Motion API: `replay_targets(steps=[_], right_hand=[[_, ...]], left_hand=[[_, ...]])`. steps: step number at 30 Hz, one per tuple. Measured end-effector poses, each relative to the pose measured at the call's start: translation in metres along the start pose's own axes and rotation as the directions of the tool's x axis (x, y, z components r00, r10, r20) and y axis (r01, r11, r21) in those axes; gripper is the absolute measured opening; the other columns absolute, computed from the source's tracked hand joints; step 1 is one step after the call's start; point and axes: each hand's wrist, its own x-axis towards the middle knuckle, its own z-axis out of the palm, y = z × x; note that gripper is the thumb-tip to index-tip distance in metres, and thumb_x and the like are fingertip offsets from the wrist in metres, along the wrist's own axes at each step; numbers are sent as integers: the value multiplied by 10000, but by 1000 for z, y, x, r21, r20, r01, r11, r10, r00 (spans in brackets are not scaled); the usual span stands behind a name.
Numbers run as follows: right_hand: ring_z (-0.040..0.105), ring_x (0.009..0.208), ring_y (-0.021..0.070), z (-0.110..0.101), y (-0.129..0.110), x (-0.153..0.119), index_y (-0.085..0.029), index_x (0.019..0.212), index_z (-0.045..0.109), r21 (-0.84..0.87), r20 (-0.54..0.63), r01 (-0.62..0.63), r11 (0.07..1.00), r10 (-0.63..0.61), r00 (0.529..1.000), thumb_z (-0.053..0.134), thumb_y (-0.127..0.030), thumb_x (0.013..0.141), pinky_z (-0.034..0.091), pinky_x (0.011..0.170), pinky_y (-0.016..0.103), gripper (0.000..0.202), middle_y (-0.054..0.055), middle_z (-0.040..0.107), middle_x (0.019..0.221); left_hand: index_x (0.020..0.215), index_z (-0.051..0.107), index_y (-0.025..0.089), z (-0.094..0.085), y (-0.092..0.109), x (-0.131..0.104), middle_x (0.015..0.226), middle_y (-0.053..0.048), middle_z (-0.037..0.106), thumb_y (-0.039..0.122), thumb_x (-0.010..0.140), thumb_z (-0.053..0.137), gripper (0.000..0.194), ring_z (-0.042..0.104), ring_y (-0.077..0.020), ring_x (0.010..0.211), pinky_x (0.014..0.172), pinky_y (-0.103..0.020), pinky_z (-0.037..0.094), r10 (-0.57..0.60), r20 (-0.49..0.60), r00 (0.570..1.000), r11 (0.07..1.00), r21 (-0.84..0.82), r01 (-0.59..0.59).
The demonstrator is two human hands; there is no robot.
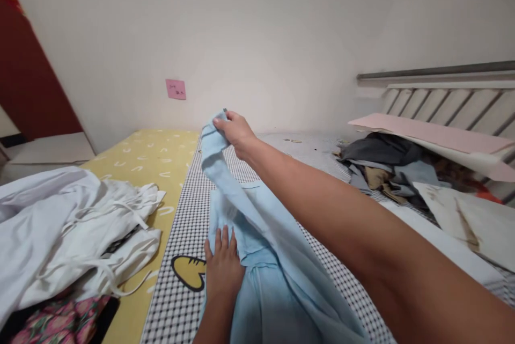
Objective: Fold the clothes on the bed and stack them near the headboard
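Observation:
A light blue cloth garment lies lengthwise on the checkered bedspread. I cannot make out its exact kind. My right hand pinches one end of it and holds that part raised, so a long strip slopes down from the fingers toward me. Below, my left hand rests flat on the garment's left side, fingers spread and pointing away from me. Part of the garment under the raised strip is hidden.
White clothes with ties and a floral cloth lie at left on a yellow sheet. Dark clothes are heaped at right beneath a pink board, by a slatted rail. A wall stands behind.

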Motion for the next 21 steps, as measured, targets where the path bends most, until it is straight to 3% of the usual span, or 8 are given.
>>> replay_targets(steps=[5, 10, 14, 17, 21], right_hand=[[606, 687, 143, -26, 19, -40, -217, 758, 598, 95, -6, -213, 972, 215, 977, 673, -202, 768, 534, 720, 302, 77, -30, 646, 723], [565, 615, 134, -72, 60, -83, -221, 736, 565, 112, -226, -254, 961, 273, 935, 702, -288, 679, 483, 574, 241, 164, -56, 596, 634], [562, 555, 150, -120, 83, -97, -229, 707, 525, 109, -428, -274, 955, 294, 855, 700, -277, 656, 500, 544, 277, 188, -56, 574, 587], [589, 578, 159, -167, 69, -79, -222, 718, 534, 60, -584, -251, 966, 238, 776, 664, -189, 679, 530, 576, 303, 139, -39, 591, 626], [624, 760, 173, -235, 8, -36, -219, 766, 524, -118, -766, -168, 979, 18, 642, 606, -123, 744, 546, 703, 328, 128, 3, 618, 775]], left_hand=[[1397, 574, 224, -3, 1, -2, 1488, -143, 543, 265, 957, 435, 464, 426, -371, 1417, 1172, -678, 245, 52, -29, 998, 997, -47, -53], [1412, 551, 336, 1, -1, -5, 1504, -83, 536, 264, 921, 524, 497, 370, -390, 1450, 1198, -677, 182, 70, -55, 996, 996, -45, -72], [1462, 494, 251, 2, -2, -2, 1564, -116, 446, 275, 937, 456, 527, 305, -343, 1497, 1213, -637, 201, 29, 4, 1000, 999, -35, -29], [1472, 474, 200, 4, -2, 1, 1596, -113, 374, 300, 952, 392, 536, 307, -321, 1500, 1210, -638, 210, -16, 36, 999, 999, -30, 17], [1482, 455, 208, 6, -2, 3, 1604, -92, 347, 325, 947, 391, 551, 298, -324, 1503, 1206, -649, 206, -24, 31, 999, 1000, -15, 24]])
